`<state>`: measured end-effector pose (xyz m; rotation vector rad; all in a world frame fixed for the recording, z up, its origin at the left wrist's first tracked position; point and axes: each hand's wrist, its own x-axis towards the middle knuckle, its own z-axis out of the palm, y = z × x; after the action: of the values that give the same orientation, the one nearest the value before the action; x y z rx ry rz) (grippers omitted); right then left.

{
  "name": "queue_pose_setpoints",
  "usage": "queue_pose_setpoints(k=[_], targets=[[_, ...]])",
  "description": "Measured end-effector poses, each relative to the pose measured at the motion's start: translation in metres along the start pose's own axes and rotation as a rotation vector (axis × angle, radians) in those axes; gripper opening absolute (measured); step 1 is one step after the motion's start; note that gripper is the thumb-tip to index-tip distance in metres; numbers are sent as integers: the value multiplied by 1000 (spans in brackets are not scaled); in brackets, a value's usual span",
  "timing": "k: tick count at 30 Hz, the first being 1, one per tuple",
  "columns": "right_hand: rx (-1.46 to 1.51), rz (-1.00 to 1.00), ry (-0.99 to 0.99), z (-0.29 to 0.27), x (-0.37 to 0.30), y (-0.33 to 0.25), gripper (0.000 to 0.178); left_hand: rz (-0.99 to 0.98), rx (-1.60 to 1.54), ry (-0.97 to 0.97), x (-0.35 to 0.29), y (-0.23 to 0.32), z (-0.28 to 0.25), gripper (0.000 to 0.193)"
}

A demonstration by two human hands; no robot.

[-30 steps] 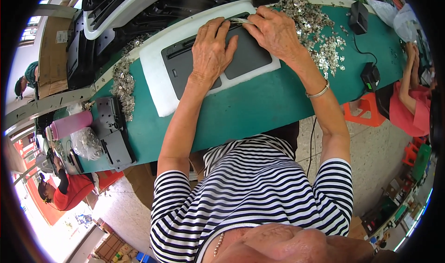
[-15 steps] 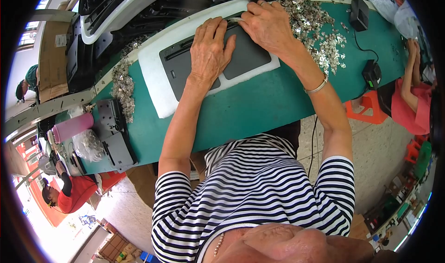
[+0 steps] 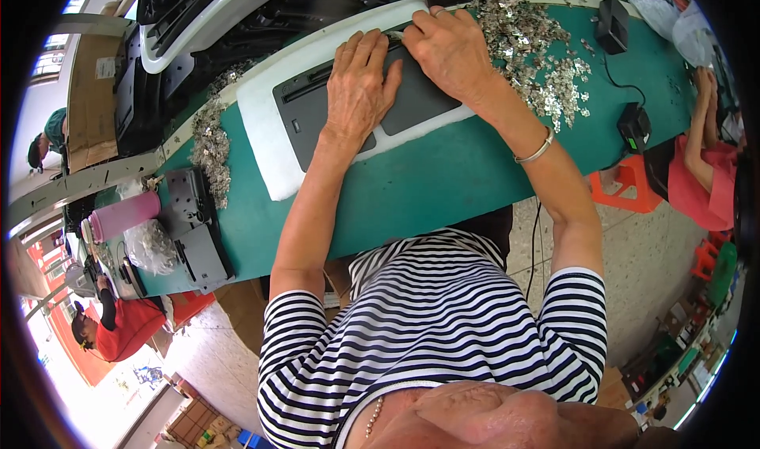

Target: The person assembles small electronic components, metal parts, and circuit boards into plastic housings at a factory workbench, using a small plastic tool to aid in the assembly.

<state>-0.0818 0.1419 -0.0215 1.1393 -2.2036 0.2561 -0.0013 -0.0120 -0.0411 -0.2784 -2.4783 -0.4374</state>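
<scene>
A dark grey plastic panel [image 3: 416, 97], with a slotted far edge, lies on a white foam pad [image 3: 257, 152]. My left hand [image 3: 360, 93] rests flat on the panel's middle, its fingers stretched toward the far edge. At that edge, to the right of the left fingertips, my right hand [image 3: 450, 57] is closed with bent fingers pressed down. Whatever those fingers pinch is hidden beneath them. Beside the right hand spreads a heap of small shiny metal clips [image 3: 522, 41].
A second line of metal pieces [image 3: 210, 148] lies along the left of the green table [image 3: 443, 180]. Black moulded parts [image 3: 269, 30] are stacked behind the pad. A pink bottle [image 3: 127, 215] and grey panels [image 3: 198, 255] stand left; a black box [image 3: 612, 26] sits right. Other people work at both sides.
My right hand has shifted slightly left and nearer along the panel's far edge, its fingers curling more. My left hand has stayed in place on the panel.
</scene>
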Motion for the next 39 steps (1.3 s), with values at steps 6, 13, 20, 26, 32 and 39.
queue_pose_setpoints(k=[6, 13, 20, 26, 32, 39], targets=[[34, -70, -16, 5, 5, 9, 12, -8, -25, -9, -1, -2, 2, 36], [133, 17, -109, 2, 4, 12, 12, -13, 14, -6, 0, 1, -2, 35], [8, -70, -4, -2, 4, 8, 7, -4, -12, 1, -2, -1, 2, 34], [22, -90, -92, -3, -1, 34, 9, -12, -10, 0, -2, -2, 1, 32], [150, 50, 46, -10, -7, 23, 15, -8, 18, 6, -2, -1, -1, 31], [236, 77, -10, 4, -13, 21, 15, -27, -3, 20, -2, -1, 2, 32]])
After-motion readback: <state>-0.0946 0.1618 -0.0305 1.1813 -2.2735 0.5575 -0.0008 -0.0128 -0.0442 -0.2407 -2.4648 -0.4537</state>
